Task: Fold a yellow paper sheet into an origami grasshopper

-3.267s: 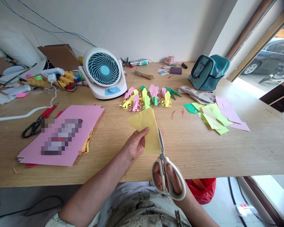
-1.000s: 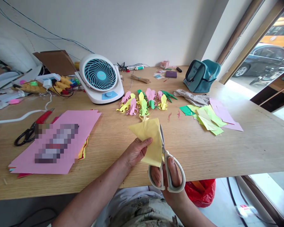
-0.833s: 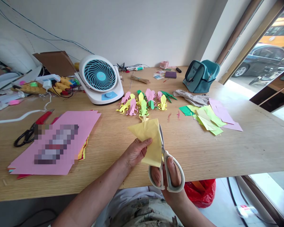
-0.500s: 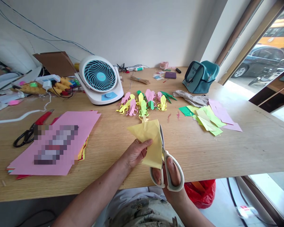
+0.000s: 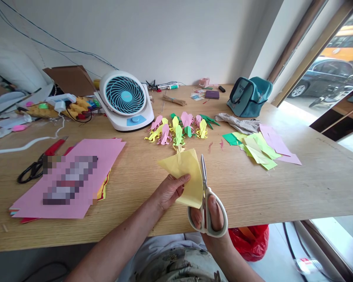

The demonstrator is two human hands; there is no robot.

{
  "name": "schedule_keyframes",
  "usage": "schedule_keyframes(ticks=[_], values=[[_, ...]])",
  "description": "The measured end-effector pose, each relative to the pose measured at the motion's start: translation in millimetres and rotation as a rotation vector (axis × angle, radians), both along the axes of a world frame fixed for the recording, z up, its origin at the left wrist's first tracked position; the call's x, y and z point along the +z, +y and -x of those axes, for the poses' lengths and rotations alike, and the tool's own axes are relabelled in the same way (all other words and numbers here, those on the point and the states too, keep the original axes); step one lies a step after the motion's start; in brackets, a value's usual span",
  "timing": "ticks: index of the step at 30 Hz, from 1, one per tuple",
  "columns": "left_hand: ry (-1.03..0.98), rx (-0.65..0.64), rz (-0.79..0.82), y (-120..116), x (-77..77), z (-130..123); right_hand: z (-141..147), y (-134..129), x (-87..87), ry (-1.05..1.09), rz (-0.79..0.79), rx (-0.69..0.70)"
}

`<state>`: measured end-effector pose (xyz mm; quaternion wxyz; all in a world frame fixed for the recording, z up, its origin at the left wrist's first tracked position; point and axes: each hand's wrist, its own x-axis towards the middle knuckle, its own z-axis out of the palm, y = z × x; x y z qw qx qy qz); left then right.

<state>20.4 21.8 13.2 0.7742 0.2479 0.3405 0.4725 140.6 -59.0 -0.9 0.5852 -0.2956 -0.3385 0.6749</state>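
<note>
My left hand (image 5: pixel 173 190) pinches a sheet of yellow paper (image 5: pixel 191 168), thumb on top, above the front part of the table. A pair of scissors (image 5: pixel 207 207) with white handles is in my right hand (image 5: pixel 216 215), its fingers through the loops. The blades stand nearly closed along the paper's right edge and point away from me. Beyond the paper lie several cut and curled paper flowers (image 5: pixel 178 131) in pink, yellow and green. Loose coloured paper pieces (image 5: pixel 259 147) are piled to the right.
On the left, a stack of pink paper (image 5: pixel 102 156) carries a blurred-out object, with black-and-red scissors (image 5: pixel 38 166) beside it. A white fan (image 5: pixel 125 98), a bundle of thin sticks (image 5: pixel 174 100) and a teal bag (image 5: pixel 248 96) stand farther back. A red plastic bag (image 5: pixel 250 243) is below the table edge.
The scissors have come together from slightly parted, and their handle loops are closer. The paper's right edge now bows a little beside the blades. My left hand keeps its hold.
</note>
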Motion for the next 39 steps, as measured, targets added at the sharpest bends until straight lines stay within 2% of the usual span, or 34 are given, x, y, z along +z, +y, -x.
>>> schedule_keyframes(ticks=[6, 9, 14, 20, 24, 31, 36, 39], values=[[-0.027, 0.066, 0.014, 3, 0.3, 1, 1, -4, 4.1, -0.035, -0.018, 0.06], [-0.05, 0.068, 0.0, 6, 0.2, 4, -3, -9, -0.6, -0.017, -0.006, 0.1], [-0.053, 0.119, -0.054, 11, -0.1, 7, -27, -19, -8.5, -0.047, 0.001, 0.307], [-0.022, 0.106, -0.054, 13, -0.4, 10, -56, -22, 7.3, -0.234, 0.049, 0.484], [0.043, 0.051, -0.088, 11, -1.9, 10, -62, -13, 15.5, -0.235, 0.031, 0.484], [0.074, -0.006, -0.013, 8, -1.3, 8, -58, 5, 18.0, -0.212, -0.008, 0.427], [0.041, -0.049, 0.04, 4, 2.0, 5, -55, 15, 32.1, -0.335, -0.06, 0.38], [0.039, -0.071, 0.051, 3, 2.3, 5, -52, 18, 33.5, -0.363, -0.085, 0.355]])
